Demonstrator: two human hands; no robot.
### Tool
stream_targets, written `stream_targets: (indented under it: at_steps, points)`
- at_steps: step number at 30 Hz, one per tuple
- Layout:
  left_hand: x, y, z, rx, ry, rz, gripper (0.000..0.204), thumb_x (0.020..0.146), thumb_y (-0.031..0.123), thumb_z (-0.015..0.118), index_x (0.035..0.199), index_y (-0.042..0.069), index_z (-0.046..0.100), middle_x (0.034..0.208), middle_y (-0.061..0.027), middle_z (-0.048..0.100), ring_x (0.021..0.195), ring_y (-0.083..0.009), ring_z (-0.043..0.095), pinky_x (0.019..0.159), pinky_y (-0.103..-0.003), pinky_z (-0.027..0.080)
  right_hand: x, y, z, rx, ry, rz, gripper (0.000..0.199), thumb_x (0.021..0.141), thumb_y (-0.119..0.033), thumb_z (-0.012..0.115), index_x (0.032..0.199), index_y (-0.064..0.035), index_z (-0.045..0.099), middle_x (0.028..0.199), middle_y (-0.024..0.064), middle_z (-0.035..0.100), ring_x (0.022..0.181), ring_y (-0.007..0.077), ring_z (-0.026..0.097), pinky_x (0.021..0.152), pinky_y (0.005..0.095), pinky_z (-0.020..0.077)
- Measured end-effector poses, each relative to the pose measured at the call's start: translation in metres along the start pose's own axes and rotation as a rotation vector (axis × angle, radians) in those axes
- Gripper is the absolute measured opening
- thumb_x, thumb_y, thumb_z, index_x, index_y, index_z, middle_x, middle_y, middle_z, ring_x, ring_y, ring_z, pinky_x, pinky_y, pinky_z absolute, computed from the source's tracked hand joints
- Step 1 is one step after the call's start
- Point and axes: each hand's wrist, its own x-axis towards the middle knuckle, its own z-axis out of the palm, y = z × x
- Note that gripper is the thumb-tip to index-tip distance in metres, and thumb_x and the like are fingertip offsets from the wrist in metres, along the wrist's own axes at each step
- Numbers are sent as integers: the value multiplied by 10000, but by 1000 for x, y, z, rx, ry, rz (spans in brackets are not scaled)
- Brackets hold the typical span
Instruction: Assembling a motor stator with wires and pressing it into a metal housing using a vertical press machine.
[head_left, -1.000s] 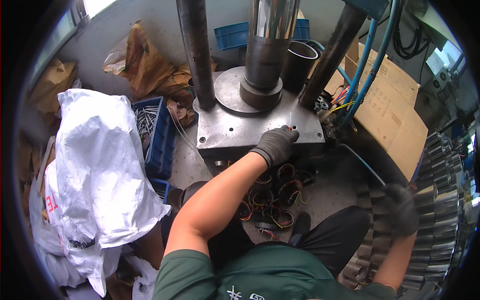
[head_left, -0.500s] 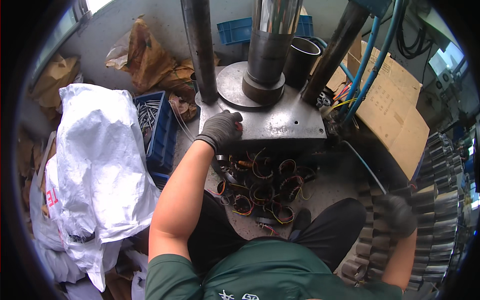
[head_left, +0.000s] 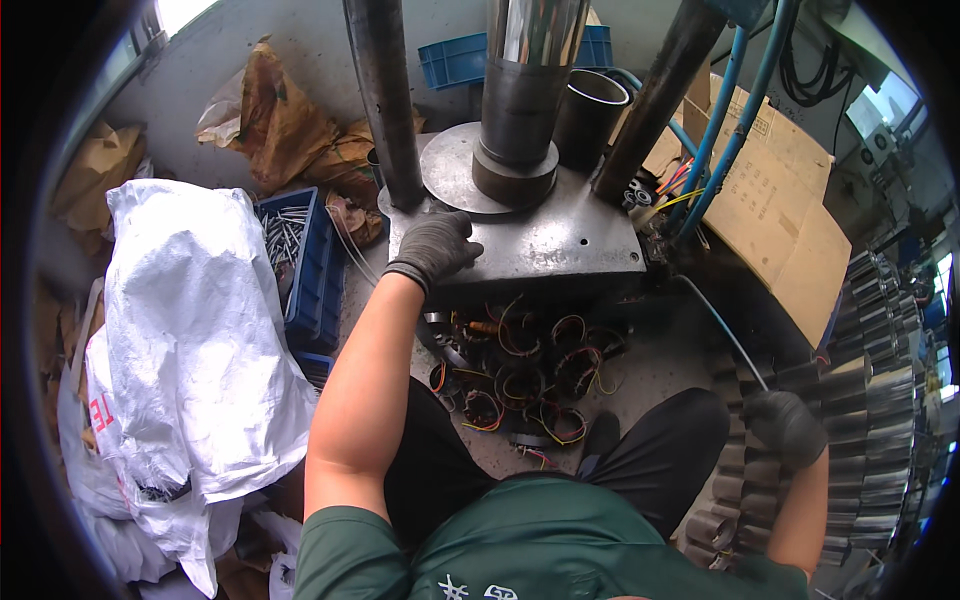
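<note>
My left hand (head_left: 437, 248), in a dark grey glove, rests at the left front of the steel press table (head_left: 545, 245). Its fingers are curled together, and what may be inside them is hidden. Behind it, the thick press ram (head_left: 522, 120) stands down on a round steel plate (head_left: 440, 165). Out to the right, my right hand (head_left: 787, 428), gloved too, is closed around the end of a long thin lever (head_left: 727, 330) that slopes up toward the machine. Several wound motor stators (head_left: 520, 380) with coloured leads lie on the floor below the table.
Steel columns (head_left: 385, 100) flank the ram. Left are a blue crate (head_left: 318, 270) of metal shafts and a white sack (head_left: 195, 320). Stacked metal cylinders (head_left: 840, 430) crowd my right arm. Cardboard (head_left: 765, 200) and blue hoses (head_left: 735, 130) stand at the far right.
The view has shifted slightly. A small red spot beside my left fingers no longer shows. My right hand, blurred before, is now sharper and still on the lever.
</note>
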Motion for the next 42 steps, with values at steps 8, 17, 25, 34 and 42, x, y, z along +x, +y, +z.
stream_targets:
  at_steps: [8, 17, 25, 34, 42]
  points:
    - [14, 1, 8, 155, 21, 29, 363, 790, 357, 731, 1015, 78, 788, 1167, -238, 685, 1132, -375, 655, 1020, -471, 525, 56, 14, -59, 53, 740, 93, 219, 965, -96, 661, 1160, -4, 700, 966, 130, 725, 902, 225, 698, 851, 347, 551]
    - [16, 7, 15, 1, 144, 29, 348, 754, 234, 803, 1058, 76, 743, 1249, -199, 640, 1167, -391, 619, 1048, -447, 506, 164, 36, -159, -120, 1123, 1, 511, 1008, -182, 667, 1489, -64, 544, 1169, 145, 733, 951, 174, 715, 840, 322, 562]
    - [15, -15, 14, 26, 117, 44, 377, 791, 230, 794, 1131, 87, 719, 1228, -190, 656, 1194, -381, 615, 1065, -456, 488, 27, 25, -27, 182, 423, 26, 305, 872, 37, 590, 1126, -34, 744, 910, 179, 725, 811, 259, 717, 747, 387, 567]
    - [21, 4, 21, 105, 249, 65, 370, 822, 306, 753, 1114, 79, 736, 1243, -182, 669, 1184, -395, 629, 1034, -478, 510, 4, -22, 32, 158, 352, 178, 103, 796, -31, 675, 884, -1, 718, 824, 189, 672, 763, 343, 697, 713, 413, 553]
    - [26, 23, 34, -34, 286, 153, 446, 823, 295, 798, 1194, 58, 726, 1263, -197, 651, 1213, -418, 595, 1082, -496, 467, 15, -34, -4, 621, 385, 302, 170, 897, 45, 607, 1034, 49, 708, 783, 91, 669, 740, 104, 658, 650, 285, 547]
